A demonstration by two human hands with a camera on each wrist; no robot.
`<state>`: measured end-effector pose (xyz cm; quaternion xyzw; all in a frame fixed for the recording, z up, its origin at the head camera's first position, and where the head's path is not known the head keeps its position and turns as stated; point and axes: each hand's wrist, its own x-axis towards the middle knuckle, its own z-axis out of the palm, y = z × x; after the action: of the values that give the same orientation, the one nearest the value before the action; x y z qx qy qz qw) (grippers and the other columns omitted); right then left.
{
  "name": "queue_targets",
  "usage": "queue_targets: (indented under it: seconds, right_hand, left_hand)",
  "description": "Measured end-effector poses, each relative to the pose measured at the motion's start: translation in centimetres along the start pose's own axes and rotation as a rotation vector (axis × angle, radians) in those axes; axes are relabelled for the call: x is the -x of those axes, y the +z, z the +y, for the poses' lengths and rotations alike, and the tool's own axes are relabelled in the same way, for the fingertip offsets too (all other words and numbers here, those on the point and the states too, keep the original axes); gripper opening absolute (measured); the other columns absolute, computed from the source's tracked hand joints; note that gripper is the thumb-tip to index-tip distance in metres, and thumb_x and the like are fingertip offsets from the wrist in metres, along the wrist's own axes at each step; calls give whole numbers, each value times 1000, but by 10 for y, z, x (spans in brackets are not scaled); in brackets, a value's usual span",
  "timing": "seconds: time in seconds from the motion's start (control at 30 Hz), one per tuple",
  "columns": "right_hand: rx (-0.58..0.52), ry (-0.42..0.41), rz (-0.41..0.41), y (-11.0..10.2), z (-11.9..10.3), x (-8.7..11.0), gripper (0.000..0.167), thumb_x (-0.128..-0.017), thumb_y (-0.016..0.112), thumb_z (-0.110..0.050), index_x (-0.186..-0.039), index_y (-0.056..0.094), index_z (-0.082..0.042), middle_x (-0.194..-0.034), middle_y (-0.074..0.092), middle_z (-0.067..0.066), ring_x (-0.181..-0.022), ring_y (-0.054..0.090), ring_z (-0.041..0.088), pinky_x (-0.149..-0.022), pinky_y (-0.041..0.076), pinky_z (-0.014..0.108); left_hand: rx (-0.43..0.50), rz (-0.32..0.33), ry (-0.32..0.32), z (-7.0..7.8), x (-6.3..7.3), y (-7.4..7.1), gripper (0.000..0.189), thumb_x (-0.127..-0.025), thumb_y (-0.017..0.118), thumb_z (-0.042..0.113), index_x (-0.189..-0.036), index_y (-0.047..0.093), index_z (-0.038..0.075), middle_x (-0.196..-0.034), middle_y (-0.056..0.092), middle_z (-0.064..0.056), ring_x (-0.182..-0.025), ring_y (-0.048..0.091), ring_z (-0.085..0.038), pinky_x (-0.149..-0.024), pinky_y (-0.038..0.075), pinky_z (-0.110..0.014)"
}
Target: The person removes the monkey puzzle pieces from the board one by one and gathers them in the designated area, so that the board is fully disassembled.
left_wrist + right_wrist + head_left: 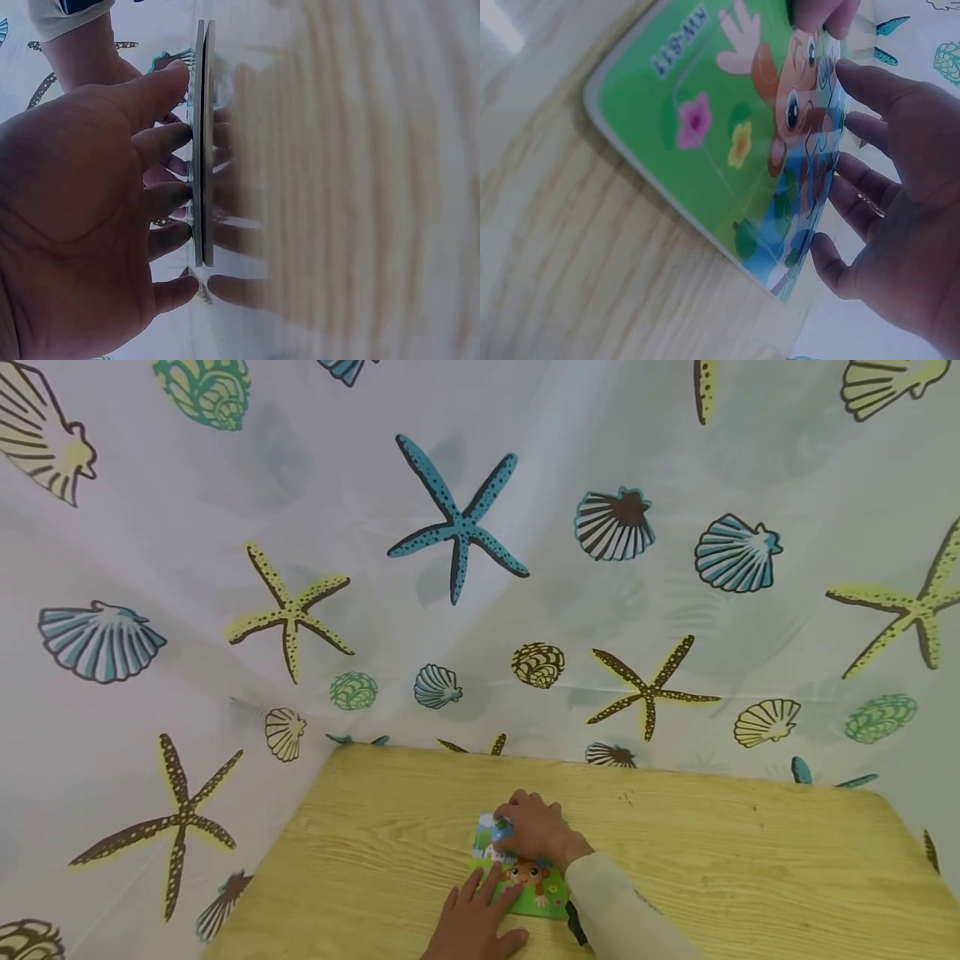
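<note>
A jigsaw puzzle board [538, 903] with a cartoon monkey, flowers and green grass lies flat on the wooden table. My left hand [474, 917] rests on its near left part, fingers spread and fairly straight. Over the far part is my right hand [534, 827], lightly bent fingers touching the picture. Seen edge-on in the left wrist view, the board [199, 150] shows two thin layers with a dark slit between. Curved piece outlines run across the monkey in the right wrist view, beside the right fingertips; the puzzle board [705, 165] has "KW-S11" printed near one corner.
The table [735, 860] has a pale wood-grain top. A white cloth [525, 610] printed with starfish and shells hangs behind it and along both sides. A dark strap [575, 924] shows by the right sleeve [626, 910].
</note>
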<state>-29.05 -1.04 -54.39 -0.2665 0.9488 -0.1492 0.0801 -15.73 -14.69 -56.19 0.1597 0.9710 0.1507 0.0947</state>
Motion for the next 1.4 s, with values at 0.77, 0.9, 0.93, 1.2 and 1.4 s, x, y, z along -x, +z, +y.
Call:
queue_targets:
  seconds: [0.77, 0.9, 0.93, 1.2, 1.4]
  right_hand:
    - [-162, 57, -124, -10, -10, -6, 45, -81, 78, -38, -116, 61, -17, -126, 53, 7, -120, 51, 31, -103, 41, 57]
    - [-144, 43, -137, -10, -10, -9, 43, -80, 78, -37, -117, 61, -21, -127, 52, 6, -120, 51, 30, -102, 41, 57]
    - [-138, 39, -139, -9, -10, -10, 43, -81, 78, -37, -117, 61, -22, -128, 52, 5, -121, 51, 30, -102, 41, 57]
    - [-123, 17, -143, -8, -11, -14, 44, -81, 78, -36, -119, 62, -25, -127, 52, 5, -118, 52, 29, -100, 43, 57]
    - [-101, 32, -170, -9, -11, -17, 39, -81, 79, -37, -114, 62, -25, -123, 52, 3, -115, 52, 28, -96, 45, 55]
  left_hand:
    - [-28, 30, 42, 2, 4, 3, 67, -92, 46, 63, -142, 48, 20, -156, 32, -18, -139, 34, -48, -106, 40, -60]
    - [-17, 32, 51, 1, 4, 3, 67, -94, 43, 63, -143, 48, 18, -156, 32, -19, -139, 33, -49, -106, 39, -60]
    - [-12, 32, 52, 0, 4, 3, 66, -94, 42, 63, -143, 48, 18, -156, 32, -19, -139, 33, -49, -107, 38, -60]
    - [-10, 13, 39, -1, 4, 2, 67, -94, 43, 63, -143, 47, 19, -157, 31, -19, -140, 32, -49, -106, 38, -61]
    - [-8, 6, 37, 0, 3, 3, 67, -93, 43, 64, -143, 47, 19, -157, 31, -19, -139, 32, -49, -106, 39, -61]
